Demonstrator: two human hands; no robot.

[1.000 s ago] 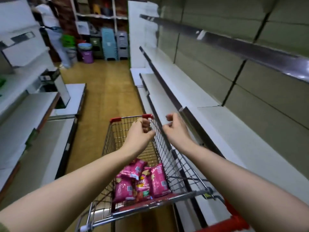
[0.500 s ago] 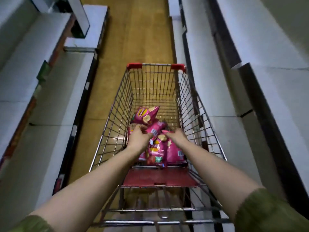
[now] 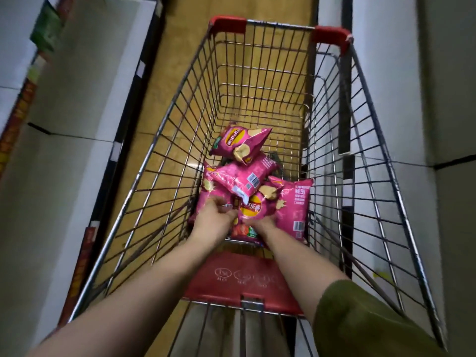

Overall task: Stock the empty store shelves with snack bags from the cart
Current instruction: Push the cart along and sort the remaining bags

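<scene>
You are looking down a narrow aisle with a yellow-brown floor (image 3: 177, 73). Bare white shelves run along your left (image 3: 77, 119) and your right (image 3: 386, 99), and the right-hand ones are just beside the cart.

The wire cart (image 3: 159, 161) fills the middle of the head view. It has red caps on its far corners and a red flap (image 3: 244, 279) lying at the near end. The snack bags, all pink, are heaped in the basket's near half, right of centre. One bag (image 3: 240, 143) lies farthest from you, face up. A second bag (image 3: 239, 179) lies crosswise below it and overlaps the rest. A third bag (image 3: 293, 207) is back side up with its barcode showing, against the right wall of the basket. A logo bag (image 3: 251, 208) sits between your hands.

Both of your arms reach down into the basket. Your left grip (image 3: 215, 215) has its fingers curled onto the left edge of the logo bag and pinches it. Your right grip (image 3: 260, 222) touches the lower part of the same bag. Its fingers are blurred and tucked against the plastic, so you cannot tell whether it is clamped. A green sleeve (image 3: 360, 320) covers your right upper arm.
</scene>
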